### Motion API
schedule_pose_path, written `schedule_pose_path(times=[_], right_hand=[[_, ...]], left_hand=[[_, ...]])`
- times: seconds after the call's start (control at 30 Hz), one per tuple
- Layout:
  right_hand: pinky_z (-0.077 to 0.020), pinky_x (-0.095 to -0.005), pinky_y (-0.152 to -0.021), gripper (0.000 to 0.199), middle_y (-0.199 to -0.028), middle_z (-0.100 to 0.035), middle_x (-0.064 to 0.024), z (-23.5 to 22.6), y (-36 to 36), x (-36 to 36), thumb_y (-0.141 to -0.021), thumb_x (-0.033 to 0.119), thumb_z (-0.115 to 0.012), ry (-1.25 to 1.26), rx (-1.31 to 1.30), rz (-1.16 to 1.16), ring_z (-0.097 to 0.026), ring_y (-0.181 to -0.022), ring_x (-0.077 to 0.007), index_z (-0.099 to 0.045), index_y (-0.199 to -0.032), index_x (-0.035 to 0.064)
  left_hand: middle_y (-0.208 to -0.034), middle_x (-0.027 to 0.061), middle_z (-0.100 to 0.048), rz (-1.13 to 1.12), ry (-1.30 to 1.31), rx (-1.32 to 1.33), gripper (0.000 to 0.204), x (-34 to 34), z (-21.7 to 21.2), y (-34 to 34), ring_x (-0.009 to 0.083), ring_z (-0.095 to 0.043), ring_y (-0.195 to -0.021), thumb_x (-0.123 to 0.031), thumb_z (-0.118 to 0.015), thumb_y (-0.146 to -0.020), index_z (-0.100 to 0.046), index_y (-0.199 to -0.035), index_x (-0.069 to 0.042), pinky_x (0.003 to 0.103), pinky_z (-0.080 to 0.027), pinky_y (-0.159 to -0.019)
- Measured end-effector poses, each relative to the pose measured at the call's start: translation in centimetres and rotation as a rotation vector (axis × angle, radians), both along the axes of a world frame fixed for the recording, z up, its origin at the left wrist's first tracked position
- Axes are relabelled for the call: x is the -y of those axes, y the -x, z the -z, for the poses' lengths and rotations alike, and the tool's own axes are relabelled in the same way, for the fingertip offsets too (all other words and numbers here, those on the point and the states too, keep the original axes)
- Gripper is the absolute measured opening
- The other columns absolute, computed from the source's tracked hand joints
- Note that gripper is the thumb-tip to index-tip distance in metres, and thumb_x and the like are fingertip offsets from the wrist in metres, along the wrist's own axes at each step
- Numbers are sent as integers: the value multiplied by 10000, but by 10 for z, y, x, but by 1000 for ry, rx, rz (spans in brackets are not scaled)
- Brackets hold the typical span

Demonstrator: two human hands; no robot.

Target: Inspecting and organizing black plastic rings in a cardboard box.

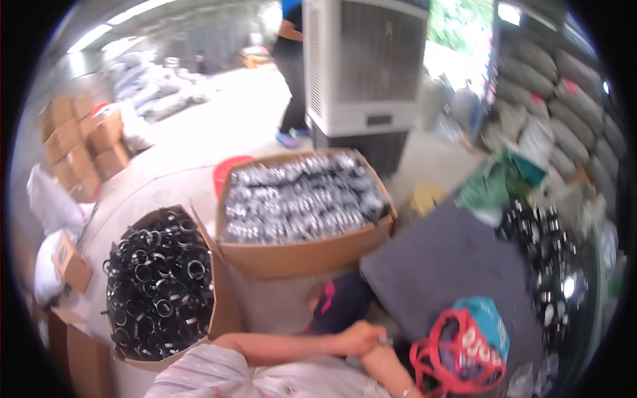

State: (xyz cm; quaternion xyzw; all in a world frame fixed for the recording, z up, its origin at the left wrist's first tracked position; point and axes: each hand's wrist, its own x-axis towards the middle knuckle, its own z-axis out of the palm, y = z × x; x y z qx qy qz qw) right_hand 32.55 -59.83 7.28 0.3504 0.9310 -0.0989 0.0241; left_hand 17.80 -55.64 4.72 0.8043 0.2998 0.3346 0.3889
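My left hand (361,338) is closed in front of my body, its fingers bent together. A small greyish bit (385,340) shows at its fingertips, too blurred to name. Just below it, my right hand (386,369) comes in from the lower edge, a bracelet (407,392) at its wrist. The two hands meet or nearly meet, and the right fingers are hidden or blurred. To their right lies a red-edged bag (458,351) with a blue part, on a dark grey tabletop (451,265).
An open carton (219,292) of black rings stands at left. Ahead, another carton (305,255) holds rows of packed shiny pieces. Black and silver parts (551,265) pile up at right, near green cloth (491,182). An air cooler (365,73) and a standing person (292,79) are beyond.
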Motion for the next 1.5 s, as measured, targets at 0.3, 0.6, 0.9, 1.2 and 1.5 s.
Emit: schedule_pose_path(times=[0.3,0.6,0.9,1.2,1.5], right_hand=[[-493,-454,-699,207,-848,-618,-238,-26,-3,-1,-793,121,-529,393,-166,148,-617,-813,-383,-624,-919,-13],[-440,-434,-911,462,-1112,-565,-302,-16,-19,-1,-814,108,-559,298,-561,248,-537,-1050,-438,-484,-1242,-46],[-467,-405,-868,364,-997,-626,-262,13,-19,-13,-826,209,-583,547,-101,187,-597,-999,-362,-603,-1124,3],[-347,-387,-1029,529,-1264,-533,-175,38,-25,-13,-834,389,-612,592,-875,178,-439,-1247,-302,-536,-1237,54],[-515,-287,-752,384,-958,-602,-122,-22,-17,-10,-834,117,-663,260,-1367,733,-628,-834,-204,-536,-1167,-25]], left_hand=[[-751,167,-624,194,-159,-117,191,25,-65,-10,319,-619,-667,-75,-562,-738,-624,-919,-62,381,-493,-623],[-744,179,-628,-83,-157,-343,97,-13,-8,52,336,-628,-685,-114,-513,-813,-571,-854,-48,390,-498,-604],[-760,148,-642,-13,-18,-76,172,15,-54,7,281,-619,-644,-51,-588,-752,-624,-919,-66,327,-492,-642],[-986,70,-660,135,683,489,169,8,-98,21,170,-630,-892,7,-558,-826,-615,-984,-15,312,-494,-821],[-993,80,-657,-165,1156,669,184,-27,-78,34,215,-641,-916,-168,-521,-936,-597,-1044,-42,400,-542,-754]])
